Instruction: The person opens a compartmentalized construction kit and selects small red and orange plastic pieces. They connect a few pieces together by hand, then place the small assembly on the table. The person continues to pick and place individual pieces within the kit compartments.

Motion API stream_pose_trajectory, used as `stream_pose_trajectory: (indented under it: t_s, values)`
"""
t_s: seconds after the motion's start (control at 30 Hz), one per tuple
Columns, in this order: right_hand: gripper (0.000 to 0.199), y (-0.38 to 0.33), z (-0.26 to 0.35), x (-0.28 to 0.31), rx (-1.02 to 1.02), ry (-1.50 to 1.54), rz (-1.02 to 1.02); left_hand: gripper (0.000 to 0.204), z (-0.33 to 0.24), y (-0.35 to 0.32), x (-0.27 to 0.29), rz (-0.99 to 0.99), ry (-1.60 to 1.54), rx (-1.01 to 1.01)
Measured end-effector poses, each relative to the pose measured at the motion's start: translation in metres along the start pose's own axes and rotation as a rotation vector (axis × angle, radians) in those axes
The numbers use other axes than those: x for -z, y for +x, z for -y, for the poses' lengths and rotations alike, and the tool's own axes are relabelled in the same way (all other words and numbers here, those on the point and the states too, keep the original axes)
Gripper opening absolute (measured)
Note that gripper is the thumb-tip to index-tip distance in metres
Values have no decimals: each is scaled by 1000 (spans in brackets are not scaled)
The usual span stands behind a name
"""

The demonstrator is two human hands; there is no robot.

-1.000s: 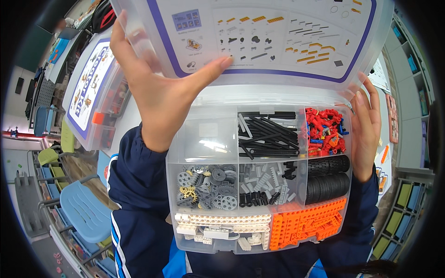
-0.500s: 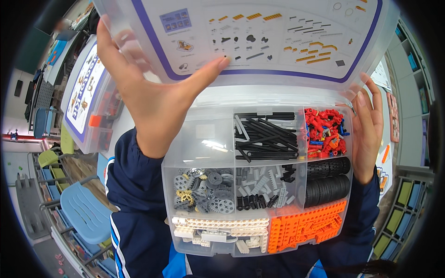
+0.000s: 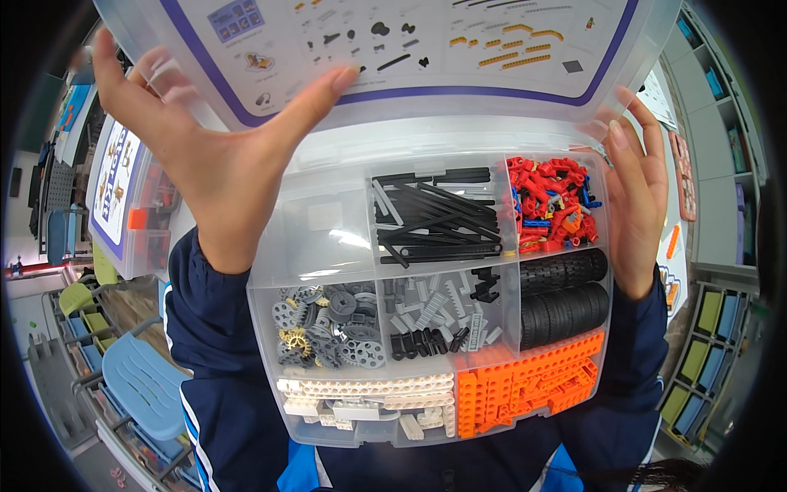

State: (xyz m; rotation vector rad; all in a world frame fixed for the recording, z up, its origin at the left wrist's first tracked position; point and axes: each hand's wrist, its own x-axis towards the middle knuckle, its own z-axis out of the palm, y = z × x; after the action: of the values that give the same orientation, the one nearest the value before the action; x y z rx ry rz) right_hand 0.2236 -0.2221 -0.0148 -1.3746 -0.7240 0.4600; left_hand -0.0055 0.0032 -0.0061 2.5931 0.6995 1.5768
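Note:
A clear plastic parts box lies open before me, its compartments full of building-kit pieces. Black axle rods and red connectors fill the far side; the far left compartment shows no parts. Grey gears, small grey pieces and black tyres lie across the middle. White beams and orange beams are nearest me. My left hand grips the raised lid, thumb on its inner face, fingers behind. My right hand holds the box's right side, fingertips by the lid's corner.
At the left stands another lidded kit box with an orange latch. A blue chair and shelving lie beyond it. On the right, a loose orange beam rests on the white table, with storage bins lower down.
The whole view has shifted, so box, lid and hands appear farther left and slightly higher. Both hands keep their places on the lid and the box.

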Motion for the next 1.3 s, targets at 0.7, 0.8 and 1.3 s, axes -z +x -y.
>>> stream_pose_trajectory:
  t_s: [0.7, 0.8, 1.3]
  values:
    - [51, 0, -1, -4, 8, 30, -25, 139, 3, 3, -1, -56, 18, -53]
    - [52, -1, -2, -3, 6, 35, -27, 140, 0, 4, -1, -50, 57, -65]
    - [56, 1, -6, 7, 41, 6, 5, 138, -7, 7, -8, -26, -43, -78]
